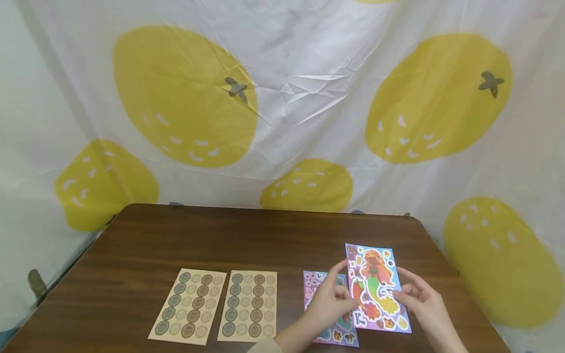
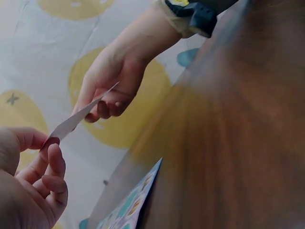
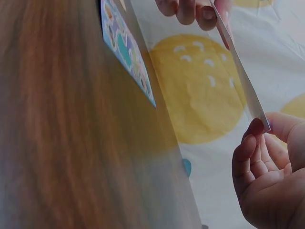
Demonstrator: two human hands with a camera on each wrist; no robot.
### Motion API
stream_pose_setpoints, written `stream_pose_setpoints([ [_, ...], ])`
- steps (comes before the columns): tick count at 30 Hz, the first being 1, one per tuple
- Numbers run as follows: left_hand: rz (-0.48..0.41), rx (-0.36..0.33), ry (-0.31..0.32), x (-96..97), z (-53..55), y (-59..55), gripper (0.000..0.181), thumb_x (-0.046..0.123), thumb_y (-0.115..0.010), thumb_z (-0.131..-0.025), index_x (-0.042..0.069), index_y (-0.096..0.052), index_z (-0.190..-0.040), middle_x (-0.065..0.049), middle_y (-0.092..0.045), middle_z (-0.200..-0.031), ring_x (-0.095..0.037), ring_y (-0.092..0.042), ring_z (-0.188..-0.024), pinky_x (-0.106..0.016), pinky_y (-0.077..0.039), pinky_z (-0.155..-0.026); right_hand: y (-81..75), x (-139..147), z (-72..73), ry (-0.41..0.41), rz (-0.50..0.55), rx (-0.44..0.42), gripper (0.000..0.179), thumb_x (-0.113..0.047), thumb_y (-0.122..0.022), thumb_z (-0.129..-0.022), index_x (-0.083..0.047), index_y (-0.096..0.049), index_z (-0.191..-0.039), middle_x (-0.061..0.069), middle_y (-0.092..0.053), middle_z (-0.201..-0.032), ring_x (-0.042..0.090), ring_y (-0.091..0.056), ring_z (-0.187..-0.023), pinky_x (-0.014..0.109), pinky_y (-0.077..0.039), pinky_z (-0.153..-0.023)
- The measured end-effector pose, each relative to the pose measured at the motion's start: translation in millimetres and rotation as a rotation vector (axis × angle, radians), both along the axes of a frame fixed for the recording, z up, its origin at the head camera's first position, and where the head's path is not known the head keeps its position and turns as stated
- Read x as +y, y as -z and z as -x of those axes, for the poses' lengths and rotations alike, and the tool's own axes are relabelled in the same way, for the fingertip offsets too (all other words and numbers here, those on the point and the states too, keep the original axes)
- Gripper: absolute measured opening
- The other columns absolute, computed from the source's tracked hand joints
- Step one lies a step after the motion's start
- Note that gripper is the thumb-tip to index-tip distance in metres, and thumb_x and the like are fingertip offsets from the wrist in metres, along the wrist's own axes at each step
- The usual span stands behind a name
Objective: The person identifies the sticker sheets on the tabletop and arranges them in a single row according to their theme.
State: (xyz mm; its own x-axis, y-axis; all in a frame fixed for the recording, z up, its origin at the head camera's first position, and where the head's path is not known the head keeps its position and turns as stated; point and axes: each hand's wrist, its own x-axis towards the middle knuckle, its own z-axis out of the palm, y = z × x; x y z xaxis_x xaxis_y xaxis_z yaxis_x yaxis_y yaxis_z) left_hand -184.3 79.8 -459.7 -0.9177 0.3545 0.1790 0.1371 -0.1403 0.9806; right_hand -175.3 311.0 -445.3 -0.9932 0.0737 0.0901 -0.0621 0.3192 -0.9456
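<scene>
A mermaid sticker sheet (image 1: 375, 289) with a purple-blue border is held up off the table, face toward the head camera. My left hand (image 1: 328, 299) pinches its left edge between thumb and fingers. At its right edge, my right hand (image 1: 421, 304) pinches it the same way. Both wrist views show the sheet (image 2: 78, 119) nearly edge-on and slightly bowed, its pale side visible. Beneath and to the left, a second colourful sticker sheet (image 1: 337, 338) lies flat on the table, partly hidden by my left hand and the raised sheet.
Two beige sheets of round stickers, one at left (image 1: 187, 306) and one nearer the middle (image 1: 248, 306), lie side by side on the dark wooden table (image 1: 265, 235). Behind the table hangs a white cloth (image 1: 309, 59) printed with yellow fruit.
</scene>
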Motion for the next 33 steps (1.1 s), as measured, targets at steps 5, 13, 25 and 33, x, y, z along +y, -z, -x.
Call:
stream_pose_setpoints([
  [5,0.033,0.005,-0.014,8.8,-9.6,3.1,0.089,-0.007,-0.068,-0.075,0.026,-0.03,-0.149,0.002,-0.059,-0.062,-0.008,-0.048,-0.041,-0.015,-0.042,-0.041,3.8,10.1,-8.8,-0.007,-0.044,0.002,0.058,-0.011,-0.068,-0.089,-0.002,-0.043,-0.14,0.009,-0.063,-0.082,0.019,-0.061,-0.069,0.029,-0.053,-0.061],
  [13,0.061,-0.02,0.02,12.0,-21.4,3.1,0.088,-0.009,-0.065,-0.076,0.022,-0.028,-0.15,-0.001,-0.061,-0.062,-0.007,-0.047,-0.04,-0.013,-0.04,-0.04,6.7,23.3,-14.0,-0.029,-0.121,-0.053,0.064,-0.015,-0.07,-0.088,-0.002,-0.039,-0.142,0.01,-0.065,-0.082,0.02,-0.061,-0.067,0.028,-0.051,-0.067],
  [25,0.186,-0.042,-0.003,14.7,-24.4,8.1,0.095,-0.01,-0.07,-0.071,0.018,-0.026,-0.151,0.003,-0.059,-0.058,-0.006,-0.046,-0.038,-0.014,-0.041,-0.039,14.3,23.3,-13.7,-0.036,-0.175,-0.128,0.067,-0.014,-0.073,-0.085,-0.001,-0.041,-0.142,0.01,-0.065,-0.081,0.02,-0.059,-0.063,0.031,-0.052,-0.063],
  [33,0.281,-0.07,-0.009,20.0,-21.0,7.4,0.096,-0.01,-0.074,-0.069,0.011,-0.026,-0.15,0.003,-0.057,-0.056,-0.006,-0.044,-0.037,-0.017,-0.046,-0.041,19.6,28.0,-12.7,-0.02,-0.167,-0.206,0.069,-0.016,-0.073,-0.085,0.005,-0.039,-0.141,0.01,-0.065,-0.086,0.023,-0.063,-0.068,0.034,-0.055,-0.062],
])
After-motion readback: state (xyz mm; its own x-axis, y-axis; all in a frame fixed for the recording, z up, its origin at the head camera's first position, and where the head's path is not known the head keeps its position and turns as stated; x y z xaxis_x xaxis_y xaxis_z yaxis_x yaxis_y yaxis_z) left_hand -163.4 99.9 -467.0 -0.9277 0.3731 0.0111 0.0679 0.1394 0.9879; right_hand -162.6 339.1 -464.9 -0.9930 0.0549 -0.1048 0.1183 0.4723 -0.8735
